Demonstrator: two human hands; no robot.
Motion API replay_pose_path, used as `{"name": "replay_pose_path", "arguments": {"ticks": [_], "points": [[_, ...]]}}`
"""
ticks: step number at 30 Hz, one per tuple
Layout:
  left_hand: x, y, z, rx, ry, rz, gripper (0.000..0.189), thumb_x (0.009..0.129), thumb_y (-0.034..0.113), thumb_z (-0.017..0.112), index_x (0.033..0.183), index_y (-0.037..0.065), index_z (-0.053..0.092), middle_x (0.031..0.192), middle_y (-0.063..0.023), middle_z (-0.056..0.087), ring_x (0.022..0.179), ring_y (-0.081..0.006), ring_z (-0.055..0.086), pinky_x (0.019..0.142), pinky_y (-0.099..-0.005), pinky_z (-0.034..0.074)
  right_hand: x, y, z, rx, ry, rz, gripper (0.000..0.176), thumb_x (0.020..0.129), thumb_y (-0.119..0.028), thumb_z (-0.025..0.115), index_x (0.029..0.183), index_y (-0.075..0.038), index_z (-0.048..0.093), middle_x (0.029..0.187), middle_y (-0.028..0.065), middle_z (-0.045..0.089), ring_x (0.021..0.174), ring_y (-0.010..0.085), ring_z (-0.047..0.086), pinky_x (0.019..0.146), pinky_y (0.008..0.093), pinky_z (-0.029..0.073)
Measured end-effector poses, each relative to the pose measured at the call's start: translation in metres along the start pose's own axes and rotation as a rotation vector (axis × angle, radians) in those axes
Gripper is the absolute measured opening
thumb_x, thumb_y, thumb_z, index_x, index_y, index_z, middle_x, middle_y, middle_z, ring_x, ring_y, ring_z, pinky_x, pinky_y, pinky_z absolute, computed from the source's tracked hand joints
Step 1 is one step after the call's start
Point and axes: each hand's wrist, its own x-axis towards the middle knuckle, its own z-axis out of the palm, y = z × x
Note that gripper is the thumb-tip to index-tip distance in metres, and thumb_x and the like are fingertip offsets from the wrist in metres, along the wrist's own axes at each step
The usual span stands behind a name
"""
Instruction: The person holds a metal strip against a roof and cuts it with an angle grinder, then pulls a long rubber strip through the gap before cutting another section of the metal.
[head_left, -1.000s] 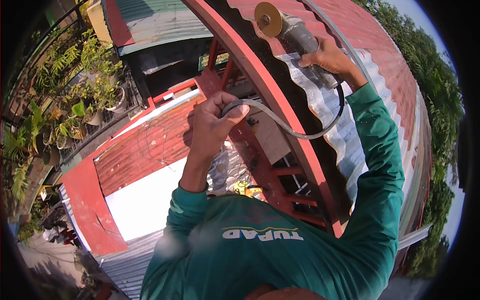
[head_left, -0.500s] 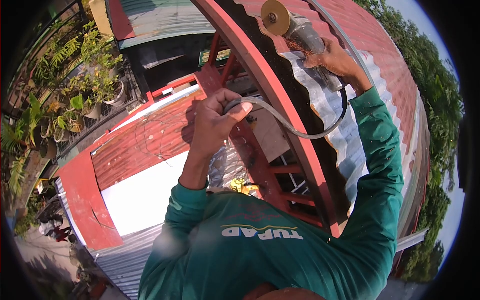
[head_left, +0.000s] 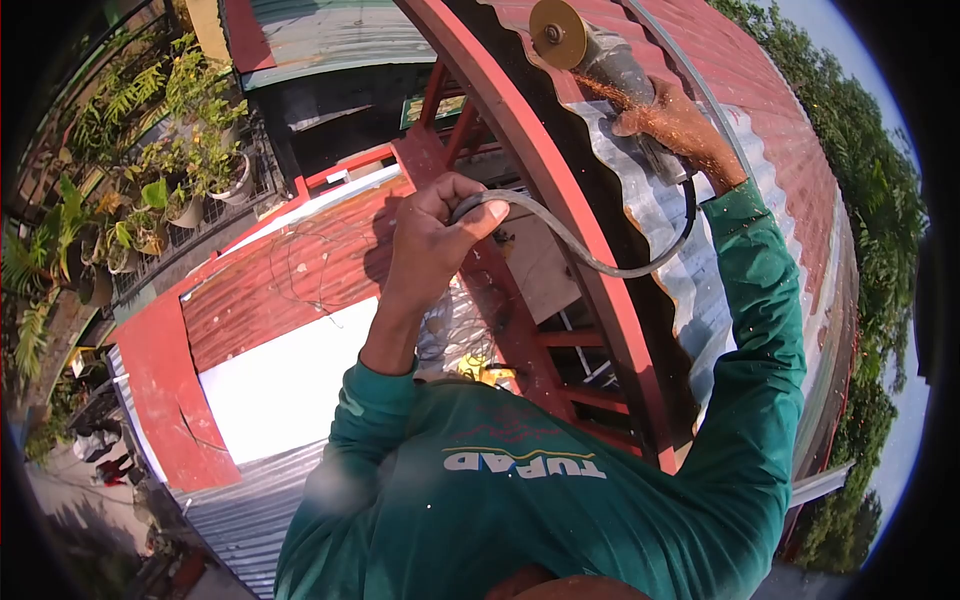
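My right hand (head_left: 672, 122) is wrapped round the body of an angle grinder (head_left: 622, 78) at the top of the view. Its tan disc (head_left: 557, 33) meets the red corrugated roofing (head_left: 720, 60), and orange sparks fly back over the tool and my wrist. From the grinder's rear end a grey power cord (head_left: 625, 270) loops down and across to the left. My left hand (head_left: 440, 235) pinches that cord between thumb and fingers, over the red steel beam and away from the roof sheet.
A curved red beam (head_left: 560, 210) runs beside the wavy sheet edge, with a dark gap between them. Bare silvery sheeting (head_left: 690, 270) lies under my right arm. Lower left are a white panel (head_left: 290, 390) and rusty red roofing (head_left: 290, 290). Potted plants (head_left: 232, 185) stand far left.
The spark stream is brighter and reaches further over my right hand. The grinder sits slightly further right in view; my left hand keeps its hold on the cord.
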Motion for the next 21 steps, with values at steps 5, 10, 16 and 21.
{"name": "replay_pose_path", "arguments": {"ticks": [5, 10, 16, 21], "points": [[0.001, -0.001, 0.001, 0.009, 0.014, 0.006, 0.021, 0.089, 0.017, 0.080, 0.095, 0.002, 0.066, 0.083, 0.0041, 0.064, 0.075, -0.0014, 0.053, 0.067, -0.0207, 0.042, 0.002, 0.004, -0.001, -0.032, -0.013, 0.034, 0.072, 0.061, -0.031, 0.084, 0.121, 0.005, 0.064, 0.104, 0.0163, 0.070, 0.093, 0.0277, 0.068, 0.090, 0.0377, 0.052], [0.000, 0.001, 0.001, 0.035, 0.037, 0.017, 0.021, 0.088, 0.017, 0.080, 0.094, 0.003, 0.067, 0.082, 0.0048, 0.064, 0.075, -0.0008, 0.052, 0.066, -0.0207, 0.042, 0.004, 0.008, 0.001, -0.015, -0.009, 0.020, 0.074, 0.061, -0.032, 0.084, 0.121, 0.006, 0.064, 0.105, 0.0185, 0.071, 0.091, 0.0291, 0.070, 0.089, 0.0383, 0.054], [0.003, 0.000, 0.001, 0.059, 0.010, 0.012, 0.018, 0.088, 0.015, 0.080, 0.095, 0.004, 0.066, 0.080, 0.0043, 0.061, 0.070, -0.0026, 0.051, 0.064, -0.0211, 0.040, -0.002, 0.001, 0.000, -0.005, 0.004, 0.061, 0.070, 0.064, -0.027, 0.084, 0.125, 0.003, 0.063, 0.109, 0.0141, 0.070, 0.097, 0.0257, 0.066, 0.094, 0.0370, 0.050], [0.004, 0.002, 0.004, 0.074, -0.014, 0.031, 0.017, 0.090, 0.015, 0.078, 0.091, 0.004, 0.065, 0.077, 0.0041, 0.058, 0.069, -0.0035, 0.050, 0.061, -0.0229, 0.039, -0.008, -0.003, -0.002, -0.039, -0.002, 0.039, 0.066, 0.068, -0.021, 0.086, 0.125, 0.003, 0.062, 0.107, 0.0121, 0.071, 0.095, 0.0246, 0.067, 0.094, 0.0365, 0.050]]}}
